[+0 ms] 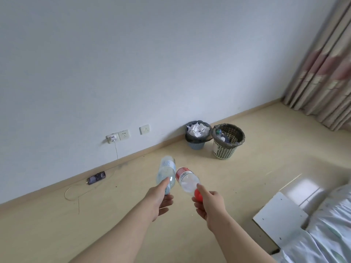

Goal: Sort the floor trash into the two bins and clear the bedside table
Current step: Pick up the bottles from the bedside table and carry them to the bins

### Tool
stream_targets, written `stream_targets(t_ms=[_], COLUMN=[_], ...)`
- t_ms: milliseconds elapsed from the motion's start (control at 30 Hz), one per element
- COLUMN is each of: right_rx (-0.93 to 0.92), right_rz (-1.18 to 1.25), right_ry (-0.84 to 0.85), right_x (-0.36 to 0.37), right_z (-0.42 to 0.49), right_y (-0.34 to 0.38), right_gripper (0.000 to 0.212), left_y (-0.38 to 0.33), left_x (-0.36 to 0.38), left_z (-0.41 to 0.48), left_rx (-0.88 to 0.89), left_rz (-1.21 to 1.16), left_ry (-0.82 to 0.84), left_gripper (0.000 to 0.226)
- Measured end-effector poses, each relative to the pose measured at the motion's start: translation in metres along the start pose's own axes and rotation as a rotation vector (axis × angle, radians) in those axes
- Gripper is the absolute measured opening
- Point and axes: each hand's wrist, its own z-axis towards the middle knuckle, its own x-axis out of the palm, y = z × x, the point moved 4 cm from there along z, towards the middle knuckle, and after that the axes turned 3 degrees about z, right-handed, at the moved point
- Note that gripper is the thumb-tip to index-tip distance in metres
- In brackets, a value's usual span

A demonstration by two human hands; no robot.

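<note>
Over the middle of the floor [266,158], a blue-label bottle [166,172] and a red-label bottle [187,179] are held out in the air toward the two bins. The left hand [158,198] has its fingers curled round the blue-label bottle's neck end, thumb laid along it. The right hand [210,204] grips the red-label bottle at its red cap the same way. Both bottles point base-first away from the person. The blue one's long axis runs almost straight ahead and the red one's leans left, so their bases lie just beside each other. At the floor's wall edge, the blue bin [196,145] holds crumpled paper and the white bin [225,151] holds plastic items, so sorting looks well advanced. These two bottles probably belong in the white bin. Whether the white bedside bench [279,219] by the bed [332,224] is finished, I cannot tell.
</note>
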Motion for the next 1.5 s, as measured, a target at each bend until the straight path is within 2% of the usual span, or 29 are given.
stream_targets(t_ms=[233, 533, 800, 1133, 1500], right_rx=[0.030, 0.052, 0.001, 0.044, 0.090], right_rz=[0.058, 0.091, 0.105, 0.200, 0.305], right_ry=[-0.122, -0.121, -0.141, -0.304, -0.361], right_x=[0.021, 0.047, 0.047, 0.030, -0.010], right_z=[0.067, 0.185, 0.295, 0.436, 0.532], right_y=[0.049, 0.136, 0.256, 0.361, 0.436], right_gripper=[0.027, 0.027, 0.025, 0.032, 0.033], left_y=[-0.065, -0.173, -0.290, -0.406, -0.477], left_x=[0.025, 0.075, 0.162, 0.274, 0.377], left_z=[0.072, 0.172, 0.258, 0.395, 0.463], left_rx=[-0.050, -0.034, -0.008, -0.035, -0.067], left_rz=[0.109, 0.210, 0.241, 0.394, 0.522], left_ry=[0.097, 0.067, 0.139, 0.236, 0.283], left_gripper=[0.044, 0.045, 0.045, 0.041, 0.042])
